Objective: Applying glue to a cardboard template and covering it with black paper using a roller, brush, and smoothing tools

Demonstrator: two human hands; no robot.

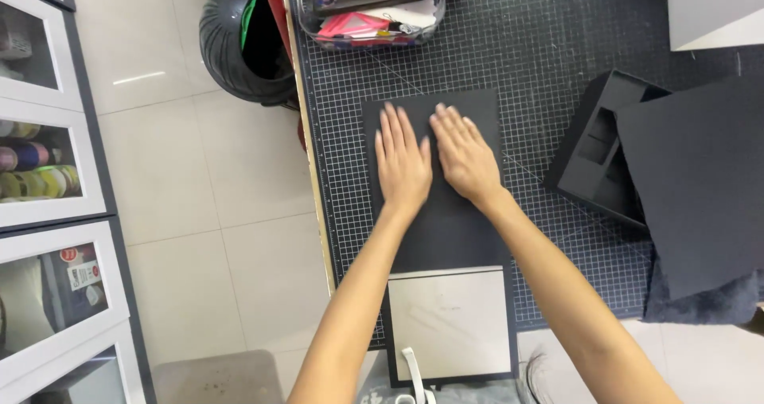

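A long black sheet lies flat on a gridded cutting mat. My left hand and my right hand rest side by side on its far half, palms down, fingers spread and pointing away from me. Neither hand holds anything. At the near end of the sheet sits a pale grey rectangular panel with a black border.
A black box insert and a large black board lie at the right. A clear tray of tools stands at the mat's far edge. A black tyre sits on the tiled floor; glass-fronted cabinets line the left.
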